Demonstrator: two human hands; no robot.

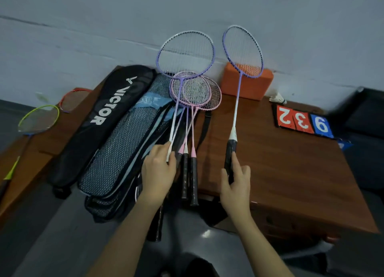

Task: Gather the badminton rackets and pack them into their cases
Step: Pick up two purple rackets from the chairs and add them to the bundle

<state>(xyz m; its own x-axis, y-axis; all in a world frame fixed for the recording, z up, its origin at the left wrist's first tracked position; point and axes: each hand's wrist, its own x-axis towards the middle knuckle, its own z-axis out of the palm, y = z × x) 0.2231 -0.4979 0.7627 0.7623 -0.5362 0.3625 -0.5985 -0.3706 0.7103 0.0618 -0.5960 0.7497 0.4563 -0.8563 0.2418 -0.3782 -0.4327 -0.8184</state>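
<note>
The left hand [159, 170] is nearest, fingers curled around the bunched necks of 4 rackets: 1 purple-framed racket with a white shaft [185, 54] and 3 pink-framed rackets [195, 93], their black grips hanging below the hand over the front edge of the brown wooden table [291, 172]. The right hand [235, 185], right of that bundle, pinches the black wrapped handle of a second purple-framed racket [242, 51], forefinger laid up the grip, head raised toward the wall. Left of the bundle, on the same table, lie the cases: a black zipped Victor racket case [99, 118] and black mesh cases with light-blue trim [124, 150]. Further left, past the table edge, rest a yellow-green racket [39, 118] and a red-rimmed racket [72, 99], not yet gathered. At the table's back stand an orange foam block [247, 85], a white shuttlecock [277, 98] and a flip scoreboard showing 2, 3, 9 [303, 121]

These rackets look light, with thin stiff shafts and strings that could snag on mesh, so the wrapped grips seem the safest hold; the soft cases will likely sag and need a hand holding the mouth open
</note>
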